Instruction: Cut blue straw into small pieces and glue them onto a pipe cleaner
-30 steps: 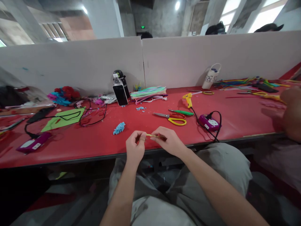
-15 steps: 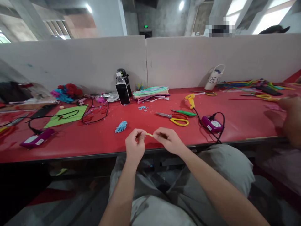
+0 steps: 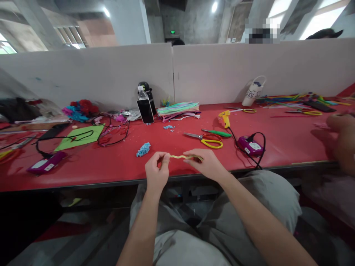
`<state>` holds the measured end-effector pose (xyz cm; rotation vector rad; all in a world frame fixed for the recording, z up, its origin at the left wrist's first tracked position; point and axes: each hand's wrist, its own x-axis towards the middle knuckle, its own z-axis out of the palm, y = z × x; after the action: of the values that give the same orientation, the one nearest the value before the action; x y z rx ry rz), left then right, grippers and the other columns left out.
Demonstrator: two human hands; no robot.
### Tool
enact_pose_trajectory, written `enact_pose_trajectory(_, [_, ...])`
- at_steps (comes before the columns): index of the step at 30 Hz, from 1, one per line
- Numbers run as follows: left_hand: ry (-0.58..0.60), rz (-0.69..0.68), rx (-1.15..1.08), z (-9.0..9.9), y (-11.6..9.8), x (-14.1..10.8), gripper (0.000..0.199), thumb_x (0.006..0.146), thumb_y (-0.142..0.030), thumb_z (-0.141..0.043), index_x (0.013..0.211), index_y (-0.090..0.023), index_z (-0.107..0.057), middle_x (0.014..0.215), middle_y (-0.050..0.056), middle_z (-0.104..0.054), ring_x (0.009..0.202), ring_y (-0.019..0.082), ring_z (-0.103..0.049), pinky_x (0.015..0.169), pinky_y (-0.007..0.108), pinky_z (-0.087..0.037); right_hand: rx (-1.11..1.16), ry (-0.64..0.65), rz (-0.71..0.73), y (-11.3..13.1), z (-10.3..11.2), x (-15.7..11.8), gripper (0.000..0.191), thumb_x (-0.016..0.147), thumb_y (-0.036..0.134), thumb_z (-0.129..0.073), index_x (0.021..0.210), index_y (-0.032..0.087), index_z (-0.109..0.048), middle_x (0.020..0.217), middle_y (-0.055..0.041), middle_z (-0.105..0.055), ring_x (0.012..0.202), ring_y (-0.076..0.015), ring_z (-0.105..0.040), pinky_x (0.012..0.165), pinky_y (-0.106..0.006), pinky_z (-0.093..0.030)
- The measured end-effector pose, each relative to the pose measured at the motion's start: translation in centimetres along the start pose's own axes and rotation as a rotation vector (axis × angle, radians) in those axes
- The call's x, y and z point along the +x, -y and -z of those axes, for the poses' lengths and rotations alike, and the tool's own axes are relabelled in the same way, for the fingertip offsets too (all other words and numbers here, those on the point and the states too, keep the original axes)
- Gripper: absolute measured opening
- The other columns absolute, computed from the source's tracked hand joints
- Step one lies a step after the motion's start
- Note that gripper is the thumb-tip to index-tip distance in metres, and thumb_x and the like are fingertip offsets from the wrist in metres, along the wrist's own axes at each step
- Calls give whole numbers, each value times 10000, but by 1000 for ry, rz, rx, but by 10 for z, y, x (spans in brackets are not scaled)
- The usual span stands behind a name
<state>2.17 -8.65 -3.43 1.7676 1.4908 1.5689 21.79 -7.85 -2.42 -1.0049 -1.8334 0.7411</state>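
A thin yellow pipe cleaner (image 3: 177, 157) stretches between my two hands, just above the front edge of the red table (image 3: 111, 162). My left hand (image 3: 157, 168) pinches one end between thumb and forefinger. The other part runs into my right hand (image 3: 206, 163), whose thumb and fingers are closed on it. A small bundle of light blue fuzzy pieces (image 3: 143, 149) lies on the table just beyond my left hand. Past my right hand rest scissors (image 3: 211, 143) with yellow and red handles, and a green-handled tool (image 3: 219, 133).
A yellow glue gun (image 3: 225, 119) and a purple corded box (image 3: 251, 146) are to the right. Pastel pipe cleaners (image 3: 179, 109) lie at the back beside a propped phone (image 3: 145, 111). Left are a green sheet (image 3: 80, 137) and another purple box (image 3: 47, 162). Another person's hand (image 3: 342, 136) is far right.
My hands have moved slightly apart, with the left shifting left. A longer stretch of the yellow pipe cleaner now shows between them and across my right fingers.
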Motion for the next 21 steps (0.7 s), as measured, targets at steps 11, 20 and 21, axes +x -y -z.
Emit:
enact_pose_trajectory(11, [40, 155, -110, 1, -1, 3, 238, 860, -368, -600, 764, -157, -649, 591, -12, -588, 555, 116, -550, 563, 220, -446, -326, -37, 304, -3, -4, -1, 202, 958, 271, -506, 1017, 203, -687, 932, -64, -713, 859, -159, -631, 812, -264, -460])
enact_pose_trajectory(20, [3, 106, -109, 3, 0, 4, 184, 859, -320, -596, 772, -163, -639, 643, -2, -613, 610, 125, -566, 598, 227, -451, 84, 31, -29, 5, -6, 0, 229, 905, 368, -575, 835, 175, -676, 675, -15, -639, 595, -117, -547, 576, -234, -426])
enact_pose_trajectory(21, [-9, 93, -108, 3, 0, 4, 177, 861, -313, -594, 773, -166, -635, 657, 0, -617, 622, 127, -570, 608, 230, -452, 182, 65, -108, 5, -6, 1, 234, 892, 381, -590, 824, 171, -667, 629, -3, -614, 556, -110, -533, 541, -227, -417])
